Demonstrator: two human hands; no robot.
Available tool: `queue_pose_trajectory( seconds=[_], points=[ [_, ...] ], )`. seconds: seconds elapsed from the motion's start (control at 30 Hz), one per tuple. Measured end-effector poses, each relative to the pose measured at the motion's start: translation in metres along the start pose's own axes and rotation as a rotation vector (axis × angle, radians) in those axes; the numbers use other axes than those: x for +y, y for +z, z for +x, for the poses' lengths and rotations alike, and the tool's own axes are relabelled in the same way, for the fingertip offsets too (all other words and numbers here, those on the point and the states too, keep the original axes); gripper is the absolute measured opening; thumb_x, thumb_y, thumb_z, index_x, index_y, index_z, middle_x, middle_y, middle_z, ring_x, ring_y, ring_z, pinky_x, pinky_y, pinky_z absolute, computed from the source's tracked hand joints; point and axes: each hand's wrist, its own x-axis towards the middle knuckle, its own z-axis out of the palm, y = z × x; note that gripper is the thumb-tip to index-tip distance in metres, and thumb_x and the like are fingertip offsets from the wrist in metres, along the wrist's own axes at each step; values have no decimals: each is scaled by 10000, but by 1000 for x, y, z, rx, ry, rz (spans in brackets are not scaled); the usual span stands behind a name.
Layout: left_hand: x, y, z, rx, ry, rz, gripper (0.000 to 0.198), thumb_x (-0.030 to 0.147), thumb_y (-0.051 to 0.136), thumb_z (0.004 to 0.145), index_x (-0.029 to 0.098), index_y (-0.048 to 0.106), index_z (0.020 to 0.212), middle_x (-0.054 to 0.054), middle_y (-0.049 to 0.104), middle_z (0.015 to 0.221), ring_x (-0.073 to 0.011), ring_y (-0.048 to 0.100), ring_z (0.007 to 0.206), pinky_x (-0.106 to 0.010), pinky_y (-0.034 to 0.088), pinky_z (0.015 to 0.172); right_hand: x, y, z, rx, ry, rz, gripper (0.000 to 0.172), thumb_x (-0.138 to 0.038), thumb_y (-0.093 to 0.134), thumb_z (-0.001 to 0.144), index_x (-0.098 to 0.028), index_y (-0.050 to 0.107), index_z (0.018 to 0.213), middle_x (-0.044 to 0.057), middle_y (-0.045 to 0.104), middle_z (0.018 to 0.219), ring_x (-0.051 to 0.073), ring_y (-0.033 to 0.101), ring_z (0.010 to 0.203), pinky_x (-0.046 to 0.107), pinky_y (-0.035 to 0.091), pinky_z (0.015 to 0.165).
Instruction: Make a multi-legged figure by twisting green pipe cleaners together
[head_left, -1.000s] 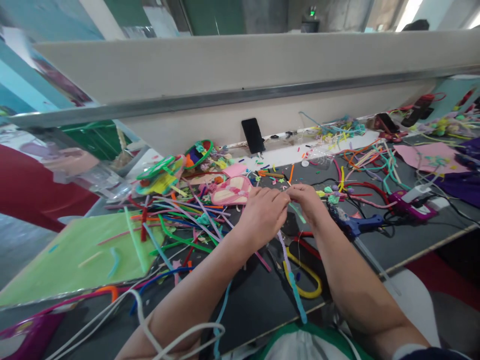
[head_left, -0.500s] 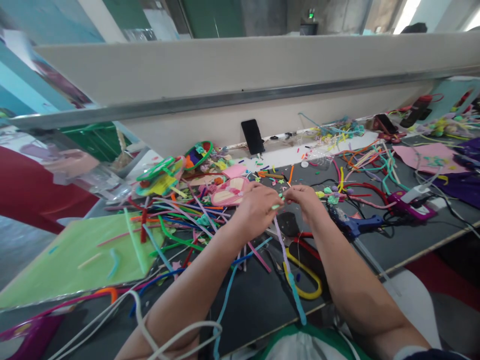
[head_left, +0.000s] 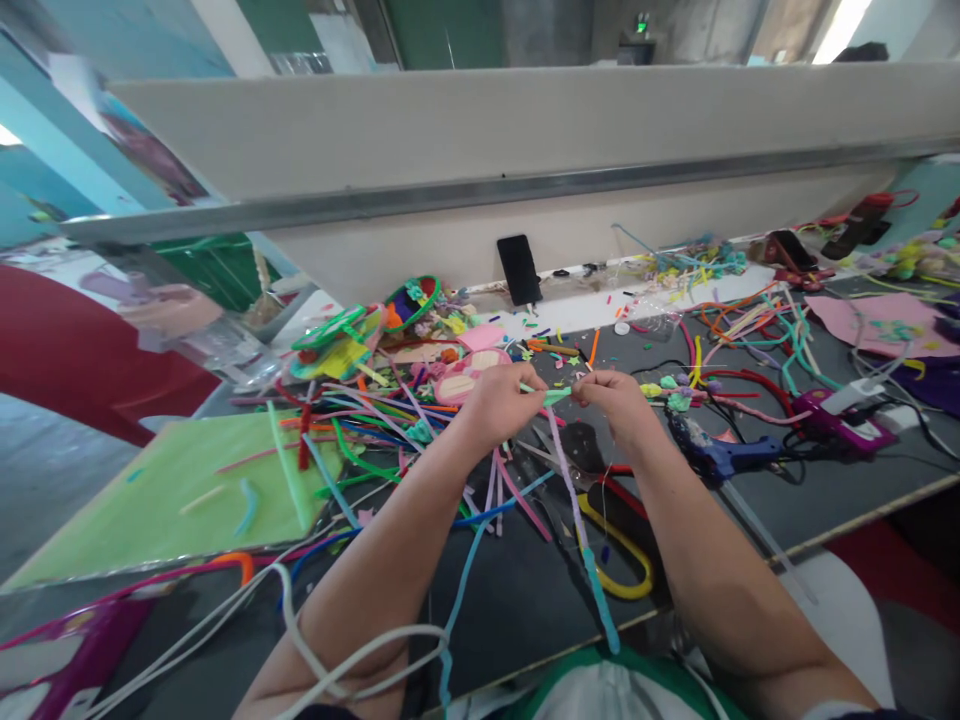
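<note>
My left hand point(head_left: 501, 402) and my right hand point(head_left: 611, 396) are close together above the table, fingers pinched. Between them stretches a short light green pipe cleaner point(head_left: 556, 397), one end in each hand. Below it hangs a lilac pipe cleaner point(head_left: 565, 465) that turns blue toward its lower end and reaches my lap; whether it is fastened to the green one I cannot tell. Yellow-handled scissors point(head_left: 634, 592) lie under my right forearm. Behind my left hand sits a pink craft piece point(head_left: 459, 385), partly covered.
Loose pipe cleaners point(head_left: 367, 415) are heaped left of my hands, near a green sheet point(head_left: 180, 490). To the right lie a blue glue gun point(head_left: 739, 456) and a purple power strip point(head_left: 840, 425) with cables. A phone point(head_left: 519, 270) leans on the partition.
My hands have moved slightly apart, and the green pipe cleaner now shows stretched between them. The whole view has shifted a little to the right.
</note>
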Motion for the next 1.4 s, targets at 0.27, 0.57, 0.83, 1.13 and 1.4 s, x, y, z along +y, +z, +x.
queue_pose_trajectory(
  seconds=[0.27,0.57,0.83,1.13,1.4],
  points=[
    [-8,2,2,-42,90,-71,104,189,572,692,172,673,708,-20,722,849,-153,643,767,-223,467,642,-4,-7,-1,-53,-24,-174,204,-364,636,681,-168,675,640,-12,589,586,132,505,609,269,360,623],
    [-4,1,1,-38,60,-57,112,192,585,698,176,693,719,-8,716,781,-137,621,685,-220,440,602,-6,-10,-2,-99,-25,-304,245,-399,668,669,-160,701,711,-14,572,582,122,459,583,256,330,572],
    [-5,3,2,-23,22,-65,123,203,595,686,174,707,729,-12,726,802,-153,639,733,-225,451,633,-1,-8,-2,-61,-69,-403,238,-397,619,716,-164,661,690,-18,560,572,109,427,528,253,317,536],
    [-7,-6,2,-111,80,-117,208,326,582,751,163,703,797,-27,717,844,-149,623,728,-235,457,653,0,-10,-1,-48,-99,-467,237,-411,600,735,-185,634,673,-28,518,544,114,421,528,243,287,504],
    [-11,4,2,-117,308,-5,121,180,569,735,177,654,648,-30,706,905,-159,636,867,-271,470,797,-3,-8,-1,-34,-88,-488,234,-403,579,739,-185,603,657,-33,508,535,110,401,514,248,277,511]
  ],
)
